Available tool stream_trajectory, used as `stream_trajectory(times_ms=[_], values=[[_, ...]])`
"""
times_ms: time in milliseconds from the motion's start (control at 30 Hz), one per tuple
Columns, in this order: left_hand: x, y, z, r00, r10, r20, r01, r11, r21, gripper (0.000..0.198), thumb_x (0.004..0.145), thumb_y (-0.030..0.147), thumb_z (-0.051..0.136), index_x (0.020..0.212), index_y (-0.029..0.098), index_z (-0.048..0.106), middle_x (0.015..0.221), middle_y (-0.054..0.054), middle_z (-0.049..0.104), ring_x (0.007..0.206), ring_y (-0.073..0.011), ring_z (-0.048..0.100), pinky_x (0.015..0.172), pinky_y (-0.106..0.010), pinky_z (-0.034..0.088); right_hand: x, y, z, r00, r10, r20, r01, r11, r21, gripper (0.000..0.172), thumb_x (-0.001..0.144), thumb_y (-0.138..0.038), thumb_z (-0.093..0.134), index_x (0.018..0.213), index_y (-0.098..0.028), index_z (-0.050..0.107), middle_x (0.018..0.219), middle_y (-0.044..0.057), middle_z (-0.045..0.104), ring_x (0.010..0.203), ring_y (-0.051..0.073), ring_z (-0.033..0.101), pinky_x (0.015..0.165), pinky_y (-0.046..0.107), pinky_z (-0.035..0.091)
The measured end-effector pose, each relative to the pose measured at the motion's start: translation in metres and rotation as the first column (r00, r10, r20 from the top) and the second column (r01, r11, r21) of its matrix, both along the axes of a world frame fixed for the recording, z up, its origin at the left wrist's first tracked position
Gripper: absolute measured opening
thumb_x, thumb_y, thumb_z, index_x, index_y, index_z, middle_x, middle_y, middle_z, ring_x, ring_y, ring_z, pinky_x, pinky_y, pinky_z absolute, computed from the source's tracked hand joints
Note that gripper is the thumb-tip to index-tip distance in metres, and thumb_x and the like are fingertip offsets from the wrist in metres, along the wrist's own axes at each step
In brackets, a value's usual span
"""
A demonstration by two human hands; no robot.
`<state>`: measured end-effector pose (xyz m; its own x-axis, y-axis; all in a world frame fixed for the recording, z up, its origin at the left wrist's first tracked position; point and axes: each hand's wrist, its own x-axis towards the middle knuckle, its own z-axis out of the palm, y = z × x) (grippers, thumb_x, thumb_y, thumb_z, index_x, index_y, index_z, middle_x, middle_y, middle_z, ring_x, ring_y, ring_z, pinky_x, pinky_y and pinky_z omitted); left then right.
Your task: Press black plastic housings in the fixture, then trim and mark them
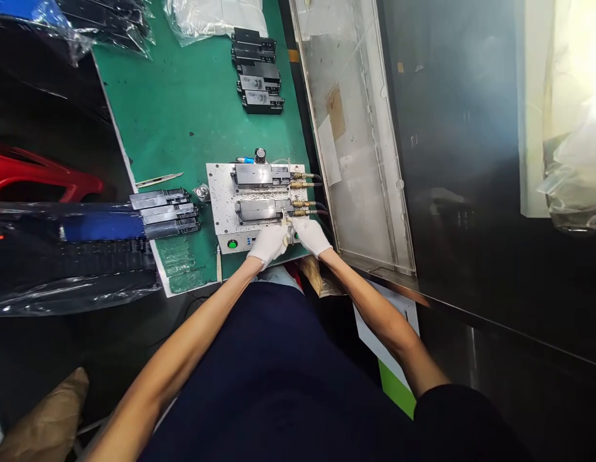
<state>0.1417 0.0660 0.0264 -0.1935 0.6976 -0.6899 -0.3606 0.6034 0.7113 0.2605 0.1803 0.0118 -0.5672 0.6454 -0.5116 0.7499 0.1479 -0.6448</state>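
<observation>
White gloves cover both of my hands, which meet at the front edge of a white metal fixture (223, 205). My left hand (270, 244) is closed, its fingers beside a small part too tiny to name. Fingertips of my right hand (311, 236) are pinched together just right of it; what they hold is hidden. Right behind the hands lies the nearer black plastic housing (262, 210) in the fixture. A second black housing (259, 175) sits parallel behind it. Brass fittings with black hoses (305, 208) join the fixture's right side. A green button (232, 244) shows on its front panel.
Black housings (170, 212) lie stacked left of the fixture, near tweezers (160, 179). More housings (259, 70) line the far end of the green mat (158, 115). A knife-like tool (219, 264) lies at front left. A metal-framed panel (360, 141) borders the right.
</observation>
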Motion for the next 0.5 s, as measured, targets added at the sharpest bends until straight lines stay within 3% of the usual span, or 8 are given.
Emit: stream_trajectory(times_ms=[133, 500], values=[[-0.011, -0.008, 0.006, 1.0, -0.002, 0.013, 0.002, 1.0, 0.009, 0.031, 0.1, 0.032, 0.046, 0.074, 0.021, 0.059, 0.05, -0.001, 0.053, 0.033, -0.0123, 0.039, 0.037, -0.03, 0.019, 0.0, 0.001, 0.006, 0.999, 0.029, 0.016, -0.029, 1.0, 0.004, 0.046, 0.107, -0.041, 0.042, 0.069, -0.022, 0.06, 0.072, 0.005, 0.065, 0.074, 0.02, 0.059, 0.072, 0.029, 0.047], [-0.013, -0.005, -0.003, 0.998, -0.029, -0.05, 0.028, 1.0, -0.008, 0.033, 0.099, 0.026, 0.047, 0.07, 0.019, 0.06, 0.051, -0.004, 0.053, 0.043, -0.0144, 0.045, 0.046, -0.028, 0.029, -0.003, -0.001, -0.001, 0.999, 0.025, 0.044, -0.022, 0.998, -0.051, 0.046, 0.109, -0.039, 0.04, 0.072, -0.022, 0.062, 0.074, 0.005, 0.066, 0.074, 0.02, 0.06, 0.074, 0.029, 0.049]])
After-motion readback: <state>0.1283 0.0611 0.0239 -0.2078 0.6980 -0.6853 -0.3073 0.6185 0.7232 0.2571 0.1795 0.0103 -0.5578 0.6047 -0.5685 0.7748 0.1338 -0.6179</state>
